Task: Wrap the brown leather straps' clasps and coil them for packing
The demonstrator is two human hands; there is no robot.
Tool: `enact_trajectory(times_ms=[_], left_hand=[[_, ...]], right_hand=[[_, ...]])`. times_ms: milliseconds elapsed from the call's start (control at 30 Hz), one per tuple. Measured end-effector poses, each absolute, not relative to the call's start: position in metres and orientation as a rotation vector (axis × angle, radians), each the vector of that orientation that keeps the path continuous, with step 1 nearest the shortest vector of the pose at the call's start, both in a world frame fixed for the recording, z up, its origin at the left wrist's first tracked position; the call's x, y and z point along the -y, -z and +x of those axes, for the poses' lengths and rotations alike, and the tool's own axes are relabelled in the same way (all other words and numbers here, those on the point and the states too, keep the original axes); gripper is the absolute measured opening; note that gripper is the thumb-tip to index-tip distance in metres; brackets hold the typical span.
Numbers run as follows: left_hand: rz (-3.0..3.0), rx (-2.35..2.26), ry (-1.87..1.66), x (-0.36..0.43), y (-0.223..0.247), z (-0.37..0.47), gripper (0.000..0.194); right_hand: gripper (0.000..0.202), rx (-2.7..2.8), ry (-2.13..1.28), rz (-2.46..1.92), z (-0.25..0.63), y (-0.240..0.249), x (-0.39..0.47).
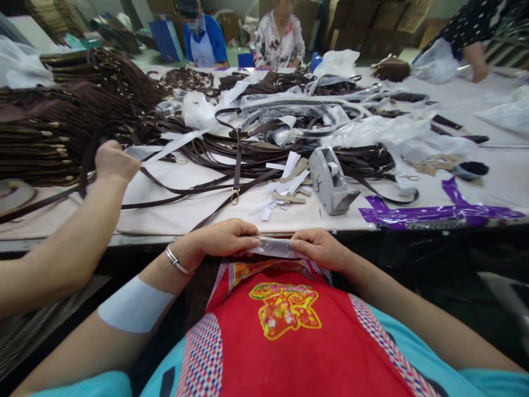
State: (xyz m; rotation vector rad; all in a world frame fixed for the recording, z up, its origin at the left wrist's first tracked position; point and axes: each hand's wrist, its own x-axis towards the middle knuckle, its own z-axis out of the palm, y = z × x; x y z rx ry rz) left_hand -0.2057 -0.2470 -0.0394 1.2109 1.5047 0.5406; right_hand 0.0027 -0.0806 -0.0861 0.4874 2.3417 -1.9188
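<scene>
Both my hands meet at the table's front edge, just above the red apron (285, 331). Between them stretches a pale, whitish strip (276, 247). My left hand (229, 238), with a silver bangle at its wrist, pinches the strip's left end. The right end is between the thumb and fingers of my right hand (320, 248). Just beyond, white and tan paper slips (291, 184) lie scattered beside a grey tape dispenser (333, 182). Dark brown straps (210, 160) with gold-coloured hooks spread across the table behind them.
A co-worker's hand (115, 162) reaches in from the left among the straps. Stacked brown straps (41, 138) rise at the left. Clear plastic wrap (388, 132) lies at the right, behind purple tape (438, 212) on the table (165, 220). People stand across it.
</scene>
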Motion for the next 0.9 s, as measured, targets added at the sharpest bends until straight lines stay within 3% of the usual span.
enact_trajectory(times_ms=[267, 567, 767, 900], left_hand=[[1.01, -1.657, -0.725, 0.259, 0.043, -0.205, 0.031], [0.797, -1.768, -1.193, 0.255, 0.063, -0.178, 0.026], [0.9, -2.016, -1.068, 0.254, 0.068, -0.169, 0.023], [0.902, -1.989, -1.163, 0.253, 0.064, -0.172, 0.021]], right_hand=[[0.052, -2.363, 1.939, 0.583, 0.012, 0.089, 0.076], [0.048, -2.521, 1.892, 0.615, 0.014, 0.095, 0.079], [0.043, -2.628, 1.843, 0.612, 0.013, 0.097, 0.082], [0.037, -2.649, 1.818, 0.575, 0.015, 0.098, 0.08]])
